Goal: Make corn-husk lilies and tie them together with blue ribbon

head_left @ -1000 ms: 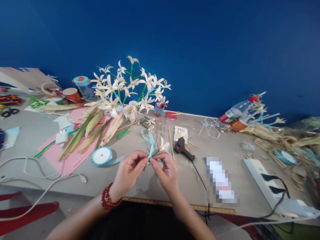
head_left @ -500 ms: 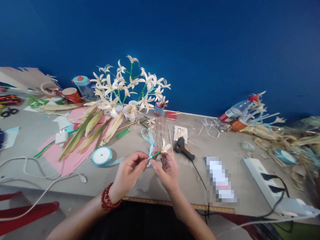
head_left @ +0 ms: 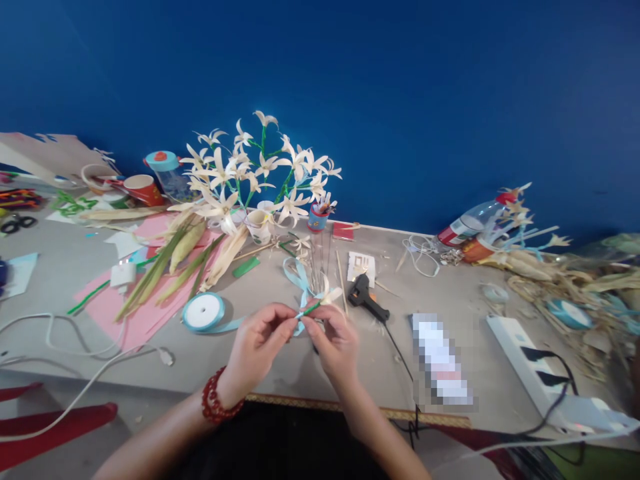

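Between my two hands is a small handmade white flower (head_left: 330, 294) with a green-wrapped stem (head_left: 312, 308), tilted up to the right. My left hand (head_left: 261, 335) is closed in a pinch on light-blue ribbon (head_left: 302, 283) at the stem's lower end. Thumb and forefinger of my right hand (head_left: 334, 340) pinch the stem just below the bloom. A loop of the ribbon rises beyond the fingertips. To the left, a ribbon spool (head_left: 203, 312) lies flat, its tail running under my left hand. Fingers hide the stem's tip.
A bunch of white flowers (head_left: 267, 163) stands in cups at the back. Right of my hands lie a black glue gun (head_left: 369, 300), a blurred-out flat object (head_left: 443, 360) and a power strip (head_left: 525, 367). Corn husks (head_left: 187, 247) rest on pink paper (head_left: 100, 313).
My right fingers opened slightly off the stem, baring more of the flower, then closed on it again. The flower turned a little. My left hand stayed nearly in place.
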{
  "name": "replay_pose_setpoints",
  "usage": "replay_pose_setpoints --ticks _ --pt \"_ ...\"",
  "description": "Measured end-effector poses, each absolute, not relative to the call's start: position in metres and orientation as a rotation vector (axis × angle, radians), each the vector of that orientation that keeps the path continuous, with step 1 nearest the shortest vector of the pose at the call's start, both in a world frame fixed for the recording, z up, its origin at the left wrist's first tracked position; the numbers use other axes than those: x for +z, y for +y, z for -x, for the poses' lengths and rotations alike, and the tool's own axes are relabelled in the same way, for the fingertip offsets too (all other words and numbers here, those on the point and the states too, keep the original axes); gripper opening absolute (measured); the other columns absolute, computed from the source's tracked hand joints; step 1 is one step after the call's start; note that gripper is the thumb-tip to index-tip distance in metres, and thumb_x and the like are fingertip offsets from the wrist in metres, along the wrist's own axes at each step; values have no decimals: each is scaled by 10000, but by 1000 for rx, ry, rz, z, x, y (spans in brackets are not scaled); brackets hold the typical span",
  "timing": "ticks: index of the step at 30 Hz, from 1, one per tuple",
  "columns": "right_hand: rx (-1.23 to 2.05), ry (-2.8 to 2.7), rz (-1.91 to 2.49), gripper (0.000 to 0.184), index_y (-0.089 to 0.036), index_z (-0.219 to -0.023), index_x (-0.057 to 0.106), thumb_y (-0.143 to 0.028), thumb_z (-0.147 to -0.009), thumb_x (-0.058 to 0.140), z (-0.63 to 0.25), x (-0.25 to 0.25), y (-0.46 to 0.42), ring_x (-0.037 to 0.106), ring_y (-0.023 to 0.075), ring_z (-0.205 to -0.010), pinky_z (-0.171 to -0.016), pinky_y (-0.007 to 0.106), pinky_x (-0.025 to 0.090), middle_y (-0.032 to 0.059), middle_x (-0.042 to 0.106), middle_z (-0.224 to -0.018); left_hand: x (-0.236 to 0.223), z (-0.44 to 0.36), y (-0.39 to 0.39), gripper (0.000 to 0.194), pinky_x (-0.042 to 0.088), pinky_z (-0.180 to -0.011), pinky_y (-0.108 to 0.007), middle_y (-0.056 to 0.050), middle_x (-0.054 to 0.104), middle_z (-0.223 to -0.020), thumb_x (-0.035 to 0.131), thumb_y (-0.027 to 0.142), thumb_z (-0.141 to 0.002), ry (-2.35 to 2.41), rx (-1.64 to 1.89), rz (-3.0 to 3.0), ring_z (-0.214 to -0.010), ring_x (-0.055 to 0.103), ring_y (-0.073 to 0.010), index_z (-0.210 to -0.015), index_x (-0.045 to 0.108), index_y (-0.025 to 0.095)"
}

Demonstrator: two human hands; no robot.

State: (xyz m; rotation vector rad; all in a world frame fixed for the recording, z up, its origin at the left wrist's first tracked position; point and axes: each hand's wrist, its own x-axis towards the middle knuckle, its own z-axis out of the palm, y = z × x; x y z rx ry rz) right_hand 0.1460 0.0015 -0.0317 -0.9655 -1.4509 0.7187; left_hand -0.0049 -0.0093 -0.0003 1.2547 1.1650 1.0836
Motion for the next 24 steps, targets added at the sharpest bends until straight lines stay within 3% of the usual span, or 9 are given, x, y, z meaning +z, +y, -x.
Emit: replay_pose_setpoints --ticks 12,24 --pt "499 -1529 936 123 -238 -868 634 -123 -863 590 -141 -24 -1 626 194 -756 -717 360 487 27 674 -792 -2 6 -9 209 452 -583 -222 7 563 -659 582 354 -882 1153 1094 -1289 -608 525 -116 -852 635 154" --pt "576 -1508 986 101 -225 -847 600 -137 -876 560 -139 -27 -4 613 194 -791 -704 331 476 36 642 -839 2 6 -10 186 461 -615 -224 6 556 -670 535 310 -913 1126 1098 -1371 -636 526 -118 -862 631 159"
